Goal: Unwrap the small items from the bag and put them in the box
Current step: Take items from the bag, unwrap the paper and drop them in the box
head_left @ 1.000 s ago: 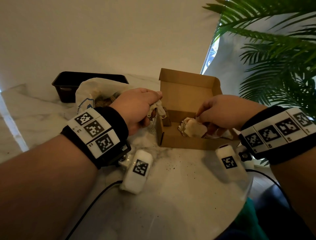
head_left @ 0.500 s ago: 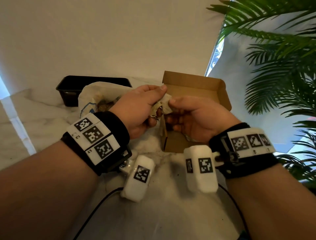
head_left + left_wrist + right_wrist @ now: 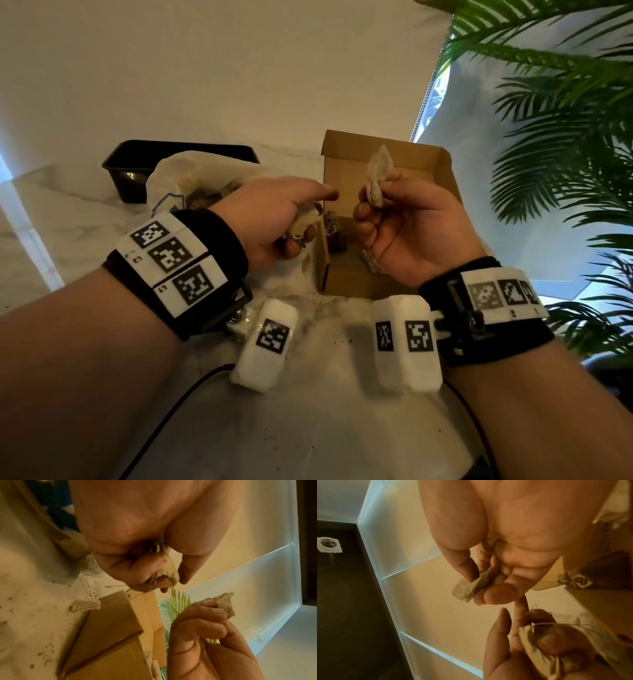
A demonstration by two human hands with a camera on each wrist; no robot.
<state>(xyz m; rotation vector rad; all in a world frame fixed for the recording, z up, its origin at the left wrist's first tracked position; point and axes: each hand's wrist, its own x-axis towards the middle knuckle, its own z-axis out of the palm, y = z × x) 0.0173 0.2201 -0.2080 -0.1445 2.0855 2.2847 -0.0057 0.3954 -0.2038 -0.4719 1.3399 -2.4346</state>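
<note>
Brown box (image 3: 356,284) — black tray (image 3: 130,161)

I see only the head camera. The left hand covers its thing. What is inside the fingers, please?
Observer: The right wrist camera shows the left hand curled round a crumpled pale paper bundle, with the thumb on top.
Operator: Is something hanging from it?
Observer: Yes, a thin white thread runs from the bundle toward the right edge of that picture.
Operator: Does anything lie on the table behind that hand?
Observer: The left wrist camera shows a small white strip with holes, lying on the table beside the corner of the box.
</note>
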